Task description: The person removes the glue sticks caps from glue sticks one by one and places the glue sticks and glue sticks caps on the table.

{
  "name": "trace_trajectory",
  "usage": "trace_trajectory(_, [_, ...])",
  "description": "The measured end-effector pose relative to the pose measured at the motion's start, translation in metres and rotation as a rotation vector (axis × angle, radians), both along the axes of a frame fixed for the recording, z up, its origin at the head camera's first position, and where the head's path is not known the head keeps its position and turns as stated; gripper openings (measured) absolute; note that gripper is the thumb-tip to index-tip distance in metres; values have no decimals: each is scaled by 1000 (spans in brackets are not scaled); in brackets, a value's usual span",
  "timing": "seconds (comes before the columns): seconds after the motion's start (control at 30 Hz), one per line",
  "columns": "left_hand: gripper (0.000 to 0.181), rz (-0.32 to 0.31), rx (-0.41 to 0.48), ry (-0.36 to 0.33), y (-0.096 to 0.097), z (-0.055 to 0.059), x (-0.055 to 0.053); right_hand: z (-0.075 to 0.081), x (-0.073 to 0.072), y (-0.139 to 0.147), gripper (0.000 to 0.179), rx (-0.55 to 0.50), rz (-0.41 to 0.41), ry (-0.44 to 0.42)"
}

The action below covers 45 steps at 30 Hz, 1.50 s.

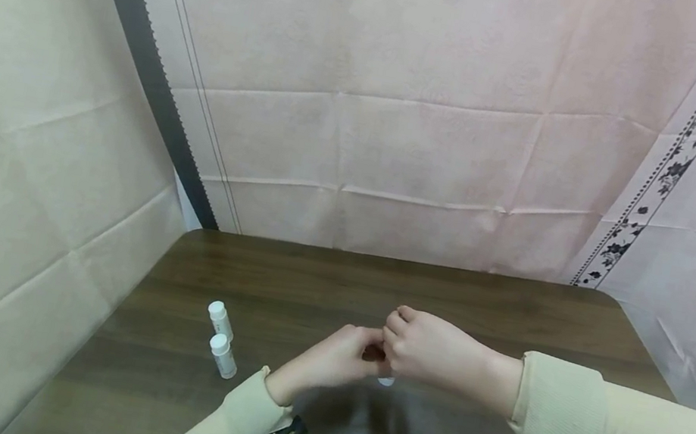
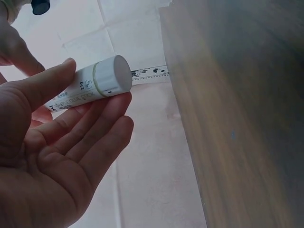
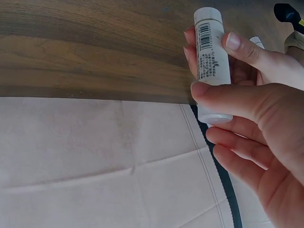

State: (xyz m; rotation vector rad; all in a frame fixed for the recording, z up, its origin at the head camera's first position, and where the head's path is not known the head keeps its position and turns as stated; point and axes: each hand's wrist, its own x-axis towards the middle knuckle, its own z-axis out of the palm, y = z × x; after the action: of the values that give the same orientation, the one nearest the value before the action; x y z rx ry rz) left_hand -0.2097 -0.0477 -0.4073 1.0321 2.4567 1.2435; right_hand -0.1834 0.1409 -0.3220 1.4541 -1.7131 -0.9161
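A small white tube (image 2: pixel 76 92) with a white screw cap (image 2: pixel 113 76) and a barcode label (image 3: pixel 211 57) is held between both hands above the middle of the brown table (image 1: pixel 378 283). My left hand (image 1: pixel 334 360) pinches it between the thumb and fingers, with the cap end sticking out past the fingertips. My right hand (image 1: pixel 429 350) grips the other end, its thumb (image 3: pixel 228 97) laid across the tube. In the head view only a white tip of the tube (image 1: pixel 386 381) shows below the joined hands.
Two more small white capped bottles (image 1: pixel 220 318) (image 1: pixel 223 355) lie side by side on the table, left of my hands. Pale pink cloth (image 1: pixel 402 142) hangs behind and beside the table.
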Motion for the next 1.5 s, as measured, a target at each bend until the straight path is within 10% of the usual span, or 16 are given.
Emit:
trace_trajectory(0.63, [10,-1,39,-5,3,5,1,20,7,-10,27,89,-169,-42])
trace_trajectory(0.87, [15,-12,13,-6,-1,-7,-2,52,-5,-12,15,34,-288,-102])
trace_trajectory(1.13, [15,32,-22,-37,-10,-19,-2,111,-29,0,7,-101,-199,43])
trace_trajectory(1.5, [13,61,-49,-38,-15,-21,-4,96,-36,3,17,-132,-30,-40])
